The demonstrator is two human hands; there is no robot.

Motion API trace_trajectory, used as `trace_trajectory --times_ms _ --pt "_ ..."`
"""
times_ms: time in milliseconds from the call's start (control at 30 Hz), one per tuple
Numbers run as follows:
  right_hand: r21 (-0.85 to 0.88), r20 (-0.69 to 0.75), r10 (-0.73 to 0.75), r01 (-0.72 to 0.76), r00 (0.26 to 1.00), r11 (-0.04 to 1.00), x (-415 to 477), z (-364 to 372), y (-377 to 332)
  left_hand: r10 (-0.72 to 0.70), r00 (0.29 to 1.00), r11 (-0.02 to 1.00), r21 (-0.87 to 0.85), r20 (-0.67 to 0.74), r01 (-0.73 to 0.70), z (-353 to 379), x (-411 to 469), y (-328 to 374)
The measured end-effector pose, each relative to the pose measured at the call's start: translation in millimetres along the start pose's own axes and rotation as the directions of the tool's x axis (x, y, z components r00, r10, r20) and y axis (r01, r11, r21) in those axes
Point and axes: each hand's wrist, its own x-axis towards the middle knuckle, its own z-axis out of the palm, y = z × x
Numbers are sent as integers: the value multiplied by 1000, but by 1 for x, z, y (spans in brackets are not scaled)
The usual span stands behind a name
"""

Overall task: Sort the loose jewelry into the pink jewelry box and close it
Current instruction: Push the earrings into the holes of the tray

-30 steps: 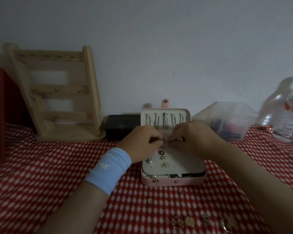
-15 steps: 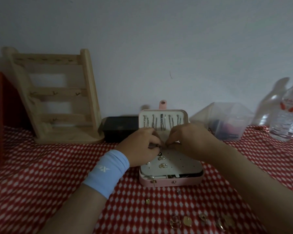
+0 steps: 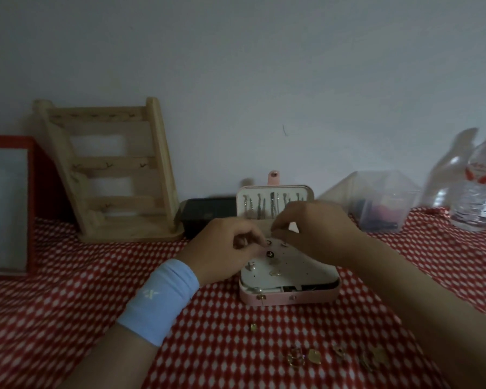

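The pink jewelry box (image 3: 289, 298) lies open on the red checked cloth, its lid (image 3: 275, 190) upright with several silver pieces hanging inside. A white earring panel (image 3: 300, 273) covers the base and carries a few small earrings (image 3: 270, 253). My left hand (image 3: 227, 251) curls its fingertips at the panel's top left corner, against a small earring (image 3: 268, 242). My right hand (image 3: 317, 231) hovers just above the panel's back edge, thumb and forefinger pinched on something tiny. Loose gold jewelry (image 3: 314, 356) lies in front of the box, with a single piece (image 3: 253, 327) nearer to it.
A wooden ladder-shaped jewelry rack (image 3: 110, 175) leans on the wall at back left, beside a red-framed panel (image 3: 9, 203). A black tray (image 3: 208, 217) sits behind the box. A clear plastic container (image 3: 382, 203) and a water bottle (image 3: 483, 192) stand at back right.
The two hands, pinched together at one spot on the panel before, have come apart. My right hand has lifted slightly up and right; my left stays at the panel's corner.
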Motion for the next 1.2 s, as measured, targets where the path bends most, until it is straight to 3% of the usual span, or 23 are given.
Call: trace_trajectory --times_ms 100,200,300,467,567,633,700,800,933,1033,1200 --pt "159 145 -108 84 984 984 -12 -10 -26 -44 998 999 -24 48 45 -5 -19 -2" --pt "179 264 -194 150 945 972 -23 -7 -46 -65 996 998 15 63 65 -8 -32 -3" --pt "137 276 -235 204 932 969 -28 -2 -53 -76 995 997 10 66 75 -10 -38 -2" --pt "174 287 -175 128 942 976 -31 1 -51 -91 994 996 -3 68 92 -9 -40 1" --pt "350 237 -110 21 965 936 -28 -8 -47 -107 994 992 -67 36 109 -10 -38 4" --pt "506 141 -54 -26 988 862 -23 -14 -43 -159 987 963 -215 24 161 -10 -36 9" --pt "623 86 -21 -37 996 782 -18 -17 -41 -254 965 867 -427 63 256 -11 -34 14" --pt "659 21 -20 1 1000 753 -15 -15 -41 -345 930 703 -621 130 347 -12 -33 17" --pt "648 -23 -33 40 999 760 -13 -9 -40 -403 893 591 -688 201 422 -12 -33 15" --pt "671 10 -29 15 1000 742 -11 -2 -38 -417 886 583 -687 204 433 -10 -32 12" --pt "739 47 6 -38 999 673 -9 2 -35 -378 909 703 -586 173 404 -9 -31 8"
